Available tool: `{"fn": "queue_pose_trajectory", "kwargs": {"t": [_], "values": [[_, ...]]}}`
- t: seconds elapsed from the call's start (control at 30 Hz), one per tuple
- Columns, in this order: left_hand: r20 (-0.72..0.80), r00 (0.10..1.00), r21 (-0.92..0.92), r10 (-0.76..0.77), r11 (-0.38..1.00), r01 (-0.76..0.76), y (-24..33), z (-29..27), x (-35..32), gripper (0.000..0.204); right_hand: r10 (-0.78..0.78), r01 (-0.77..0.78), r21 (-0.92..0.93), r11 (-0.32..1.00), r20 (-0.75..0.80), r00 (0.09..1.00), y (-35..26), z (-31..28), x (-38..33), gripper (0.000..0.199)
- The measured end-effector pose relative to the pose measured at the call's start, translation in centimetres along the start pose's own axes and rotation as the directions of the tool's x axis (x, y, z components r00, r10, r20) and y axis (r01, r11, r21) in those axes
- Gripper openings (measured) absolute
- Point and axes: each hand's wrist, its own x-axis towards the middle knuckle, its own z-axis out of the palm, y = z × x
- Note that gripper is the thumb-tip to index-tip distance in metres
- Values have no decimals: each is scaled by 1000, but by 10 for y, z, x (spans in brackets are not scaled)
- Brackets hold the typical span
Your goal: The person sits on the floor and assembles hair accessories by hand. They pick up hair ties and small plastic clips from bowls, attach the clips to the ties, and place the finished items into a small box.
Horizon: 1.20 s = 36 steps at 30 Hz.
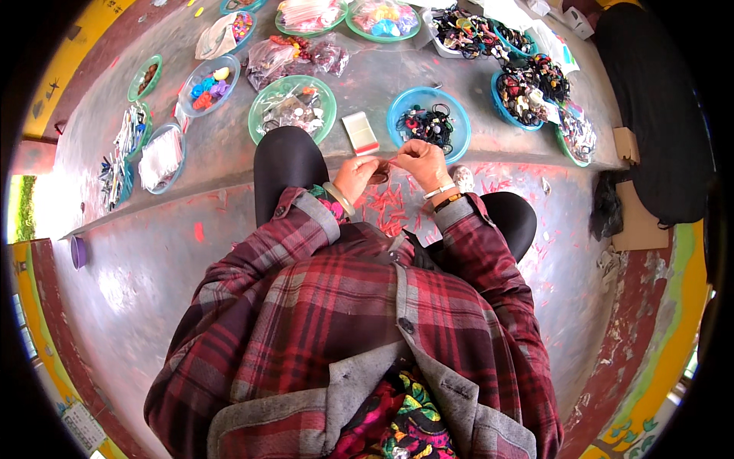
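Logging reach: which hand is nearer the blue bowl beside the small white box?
Right: the right hand overlaps the blue bowl at its near rim in view; the left hand is farther left.

A: any way past the right hand (pixel 422 162)?
B: blue basin (pixel 460 126) blocks straight ahead, white tray (pixel 361 131) sits just beyond the left hand (pixel 356 178). ledge (pixel 488 147) right of that basin's bare though

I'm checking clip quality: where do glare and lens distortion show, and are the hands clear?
In the head view, glare whitens the floor at left, near the bright opening; there too, the painted wall curves along the rim; the head view shows the left hand and right hand fairly clearly, but the reddish piece between them is too small to identify.
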Motion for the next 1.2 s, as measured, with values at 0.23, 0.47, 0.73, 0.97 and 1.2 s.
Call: {"fn": "queue_pose_trajectory", "kwargs": {"t": [0.23,0.47,0.73,0.97,1.2], "values": [[-158,987,-226,-43,974,7,0,-10,1,24,152,-132,313,941,-42,987,4,-5,2,2],[-372,928,-197,-23,979,-55,-6,-24,10,23,97,-72,188,980,-129,987,-7,-17,-4,4],[-433,901,-170,-18,984,-62,-2,-21,10,24,-339,415,-519,748,238,910,15,-21,-13,3],[-362,932,-188,-31,981,-40,1,-20,6,22,-285,417,-591,690,308,908,32,-10,-17,2],[-356,932,-226,-70,974,-13,6,-14,2,21,-93,317,-667,674,350,932,4,0,-24,20]]}}
